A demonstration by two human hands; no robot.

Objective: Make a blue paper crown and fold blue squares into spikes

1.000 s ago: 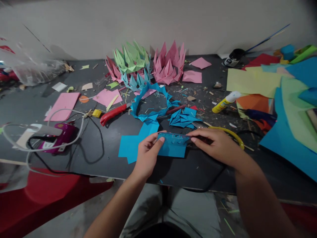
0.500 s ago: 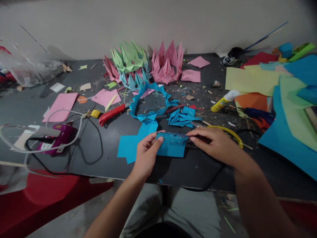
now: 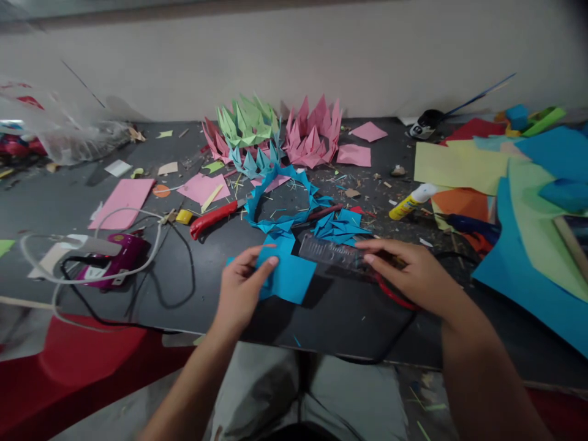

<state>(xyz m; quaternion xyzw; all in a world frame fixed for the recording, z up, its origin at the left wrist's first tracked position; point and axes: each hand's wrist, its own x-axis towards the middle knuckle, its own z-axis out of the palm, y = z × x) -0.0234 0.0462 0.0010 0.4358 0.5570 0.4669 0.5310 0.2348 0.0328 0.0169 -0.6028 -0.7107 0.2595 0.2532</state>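
Between thumb and fingers, my left hand (image 3: 243, 285) pinches a blue paper piece (image 3: 294, 277) near the table's front edge. More blue paper lies behind and under that hand. My right hand (image 3: 404, 269) grips one end of a clear ruler (image 3: 331, 252), whose other end points left, just above the paper's right side. Red-handled scissors (image 3: 395, 294) lie partly under my right hand. Folded blue pieces (image 3: 340, 226) rest beyond the ruler. A ring of folded blue paper (image 3: 280, 199) lies behind the paper in my left hand.
Pink (image 3: 312, 135) and green (image 3: 248, 119) folded crowns stand near the wall. A red cutter (image 3: 215, 219) and a purple device (image 3: 114, 260) with cables lie left. A glue bottle (image 3: 411, 202) and coloured sheets (image 3: 459, 165) are on the right.
The ruler has come off the blue paper and moved right with my right hand. My left hand has shifted left, keeping hold of the paper, which is now tilted. The camera view has tipped slightly up.
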